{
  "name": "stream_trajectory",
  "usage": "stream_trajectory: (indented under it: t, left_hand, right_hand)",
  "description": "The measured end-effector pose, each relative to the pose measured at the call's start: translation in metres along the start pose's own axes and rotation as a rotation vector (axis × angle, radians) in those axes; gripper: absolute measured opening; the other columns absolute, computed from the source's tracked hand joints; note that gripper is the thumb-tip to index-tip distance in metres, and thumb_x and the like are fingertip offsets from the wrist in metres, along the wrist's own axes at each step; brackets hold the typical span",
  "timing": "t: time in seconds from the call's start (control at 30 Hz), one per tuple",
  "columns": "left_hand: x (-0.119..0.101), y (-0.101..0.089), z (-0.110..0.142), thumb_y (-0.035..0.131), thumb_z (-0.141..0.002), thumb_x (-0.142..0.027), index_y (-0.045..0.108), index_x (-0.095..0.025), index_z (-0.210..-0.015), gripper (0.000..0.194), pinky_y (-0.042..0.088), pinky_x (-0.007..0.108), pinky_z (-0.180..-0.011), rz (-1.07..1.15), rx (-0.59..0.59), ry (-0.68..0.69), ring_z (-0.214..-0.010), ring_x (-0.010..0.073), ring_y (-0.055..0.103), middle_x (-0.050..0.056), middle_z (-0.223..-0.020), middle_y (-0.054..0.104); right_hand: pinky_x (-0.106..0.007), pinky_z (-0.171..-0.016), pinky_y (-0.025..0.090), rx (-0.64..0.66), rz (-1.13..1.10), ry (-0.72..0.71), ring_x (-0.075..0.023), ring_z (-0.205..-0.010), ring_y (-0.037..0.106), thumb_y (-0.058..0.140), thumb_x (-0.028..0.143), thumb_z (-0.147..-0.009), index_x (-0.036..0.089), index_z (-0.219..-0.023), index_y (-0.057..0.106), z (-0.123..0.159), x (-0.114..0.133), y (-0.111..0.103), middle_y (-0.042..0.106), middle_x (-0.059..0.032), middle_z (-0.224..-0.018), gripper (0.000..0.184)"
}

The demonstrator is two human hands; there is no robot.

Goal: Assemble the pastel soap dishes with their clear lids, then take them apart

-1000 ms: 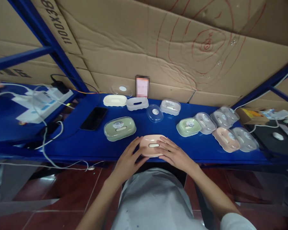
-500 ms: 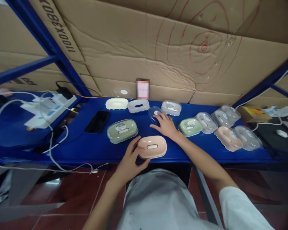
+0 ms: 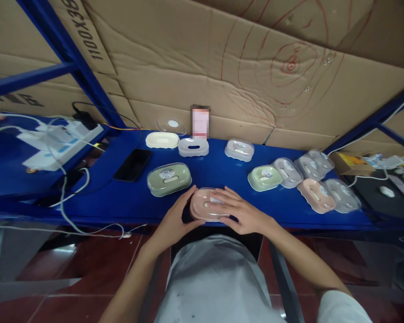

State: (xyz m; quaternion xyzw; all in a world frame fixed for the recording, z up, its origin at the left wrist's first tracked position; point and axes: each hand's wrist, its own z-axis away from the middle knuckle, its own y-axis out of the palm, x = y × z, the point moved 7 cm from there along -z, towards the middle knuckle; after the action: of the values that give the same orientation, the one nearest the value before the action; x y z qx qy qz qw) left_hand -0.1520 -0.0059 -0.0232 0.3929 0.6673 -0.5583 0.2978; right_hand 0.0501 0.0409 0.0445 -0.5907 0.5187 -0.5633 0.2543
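Observation:
A pink soap box (image 3: 204,205) sits at the near edge of the blue shelf (image 3: 128,197), with a clear lid now on top of it. My left hand (image 3: 175,222) cups its left end, fingers curled round it. From the right, my right hand (image 3: 240,211) lies over the clear lid, fingers pressing on it. A green lidded soap box (image 3: 169,178) stands just left behind.
A black phone (image 3: 132,164) lies at the left. Cream (image 3: 162,140) and white (image 3: 193,146) boxes stand at the back; several lidded boxes (image 3: 318,187) cluster at the right. Cables and a power strip (image 3: 59,134) crowd the far left. Cardboard forms the back wall.
My right hand reached back to the loose clear lid, took it, and brought it onto the pink box. The lid's former spot on the shelf is bare.

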Motion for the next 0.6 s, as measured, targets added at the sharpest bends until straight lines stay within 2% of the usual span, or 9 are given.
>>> stream_trajectory:
  t: [0.1, 0.27, 0.37, 0.43, 0.5, 0.6]
  left_hand:
    - [-0.002, -0.004, 0.0, 0.081, -0.09, -0.049, 0.03, -0.034, -0.167, 0.094, 0.04, 0.052, -0.127, -0.015, -0.005, 0.016, -0.156, 0.0334, 0.044, 0.012, -0.171, 0.041]
    - [-0.004, -0.008, -0.001, 0.082, -0.09, -0.047, 0.037, -0.037, -0.163, 0.087, 0.039, 0.049, -0.128, -0.054, -0.012, 0.027, -0.155, 0.0304, 0.046, 0.009, -0.168, 0.046]
    - [-0.01, -0.007, 0.0, 0.08, -0.092, -0.043, 0.036, -0.037, -0.164, 0.085, 0.041, 0.048, -0.127, -0.108, -0.036, 0.071, -0.155, 0.0299, 0.045, 0.009, -0.167, 0.046]
    - [-0.021, -0.007, 0.003, 0.074, -0.097, -0.039, 0.035, -0.036, -0.164, 0.077, 0.042, 0.049, -0.127, -0.178, -0.083, 0.131, -0.157, 0.0301, 0.042, 0.01, -0.17, 0.041]
    - [-0.034, -0.011, 0.006, 0.066, -0.103, -0.034, 0.04, -0.035, -0.162, 0.065, 0.044, 0.05, -0.125, -0.27, -0.157, 0.208, -0.156, 0.03, 0.043, 0.011, -0.169, 0.042]
    - [-0.051, -0.033, 0.006, 0.059, -0.105, -0.026, 0.054, -0.031, -0.151, 0.046, 0.049, 0.048, -0.121, -0.43, -0.32, 0.315, -0.144, 0.0274, 0.057, 0.01, -0.154, 0.058]
  right_hand:
    - [-0.061, -0.135, 0.017, 0.008, 0.092, -0.082, -0.0268, -0.165, 0.025, 0.054, 0.028, -0.108, 0.025, -0.161, 0.048, -0.006, 0.0, 0.006, 0.044, -0.0088, -0.17, 0.053]
    - [-0.061, -0.135, 0.017, 0.005, 0.219, -0.133, -0.0284, -0.164, 0.025, 0.061, 0.045, -0.107, 0.023, -0.157, 0.053, -0.009, -0.008, 0.021, 0.046, -0.0103, -0.168, 0.055]
    - [-0.06, -0.134, 0.02, -0.003, 0.26, -0.139, -0.0284, -0.164, 0.025, 0.06, 0.042, -0.107, 0.023, -0.155, 0.055, -0.007, -0.011, 0.022, 0.047, -0.0108, -0.167, 0.052]
    - [-0.062, -0.134, 0.021, -0.015, 0.295, -0.088, -0.0291, -0.164, 0.027, 0.057, 0.037, -0.108, 0.022, -0.155, 0.055, -0.006, -0.018, 0.013, 0.047, -0.0108, -0.167, 0.049]
    - [-0.065, -0.133, 0.02, -0.04, 0.361, 0.03, -0.0305, -0.162, 0.031, 0.054, 0.029, -0.108, 0.023, -0.156, 0.054, -0.005, -0.033, -0.003, 0.049, -0.0102, -0.166, 0.048]
    - [-0.071, -0.129, 0.019, -0.139, 0.503, 0.263, -0.0373, -0.159, 0.035, 0.051, 0.015, -0.101, 0.017, -0.152, 0.057, -0.009, -0.058, -0.037, 0.051, -0.0156, -0.164, 0.051]
